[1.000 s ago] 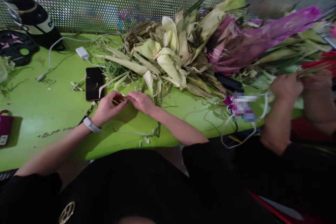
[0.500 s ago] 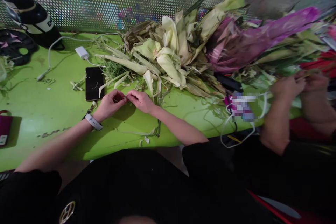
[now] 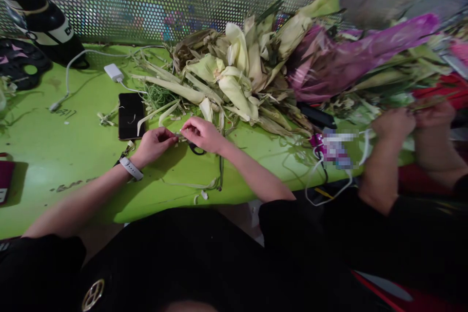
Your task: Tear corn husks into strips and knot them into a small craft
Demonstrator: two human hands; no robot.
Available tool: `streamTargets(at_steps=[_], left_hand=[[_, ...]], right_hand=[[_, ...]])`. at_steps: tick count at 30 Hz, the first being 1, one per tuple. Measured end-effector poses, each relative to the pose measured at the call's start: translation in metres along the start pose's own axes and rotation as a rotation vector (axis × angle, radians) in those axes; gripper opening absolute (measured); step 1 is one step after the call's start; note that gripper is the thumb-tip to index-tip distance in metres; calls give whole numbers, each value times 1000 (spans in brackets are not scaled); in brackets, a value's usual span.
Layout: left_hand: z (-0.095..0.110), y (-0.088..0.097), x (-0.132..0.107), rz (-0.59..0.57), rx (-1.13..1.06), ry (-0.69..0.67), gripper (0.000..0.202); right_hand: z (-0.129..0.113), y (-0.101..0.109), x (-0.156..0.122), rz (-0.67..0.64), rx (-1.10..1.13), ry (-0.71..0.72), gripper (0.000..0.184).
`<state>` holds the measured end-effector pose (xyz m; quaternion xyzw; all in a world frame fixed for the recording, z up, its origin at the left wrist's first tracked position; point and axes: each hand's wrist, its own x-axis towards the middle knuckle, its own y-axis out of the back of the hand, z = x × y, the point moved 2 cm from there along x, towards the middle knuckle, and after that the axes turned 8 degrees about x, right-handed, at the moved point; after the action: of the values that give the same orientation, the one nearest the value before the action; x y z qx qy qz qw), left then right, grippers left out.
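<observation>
My left hand [image 3: 153,145], with a white band on its wrist, and my right hand [image 3: 203,135] meet fingertip to fingertip on the green table [image 3: 73,156]. Both are closed in a pinch on a thin pale husk strip [image 3: 178,135] stretched between them. A small dark loop [image 3: 196,149] shows under my right hand; I cannot make out what it is. A big pile of pale green and dried husks [image 3: 234,78] lies just beyond my hands.
A black phone [image 3: 130,116] lies left of my hands, with a white charger [image 3: 114,73] and cable behind it. A purple plastic bag [image 3: 347,58] covers leaves at right. A co-worker's hands [image 3: 395,124] handle stalks there. A black bottle [image 3: 44,24] stands far left before a perforated screen.
My right hand has lifted and shifted slightly right and away, uncovering the dark loop beneath it. My left hand keeps its pinch. The co-worker's hands have moved a little.
</observation>
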<state>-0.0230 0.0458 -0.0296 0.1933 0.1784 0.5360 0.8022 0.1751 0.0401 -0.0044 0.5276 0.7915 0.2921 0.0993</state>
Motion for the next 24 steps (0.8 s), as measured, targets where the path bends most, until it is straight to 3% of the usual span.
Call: streamTargets(at_steps=[4, 11, 16, 24], left_hand=[[0, -1, 0, -3, 13, -4, 24], [3, 0, 0, 6, 130, -60, 24], [4, 1, 3, 24, 207, -55, 22], [6, -5, 5, 88, 216, -64, 14]], right_hand=[[5, -2, -4, -113, -288, 123, 32], [15, -12, -6, -8, -360, 267, 26], [22, -13, -8, -26, -377, 145, 23], [19, -10, -11, -264, -373, -21, 23]])
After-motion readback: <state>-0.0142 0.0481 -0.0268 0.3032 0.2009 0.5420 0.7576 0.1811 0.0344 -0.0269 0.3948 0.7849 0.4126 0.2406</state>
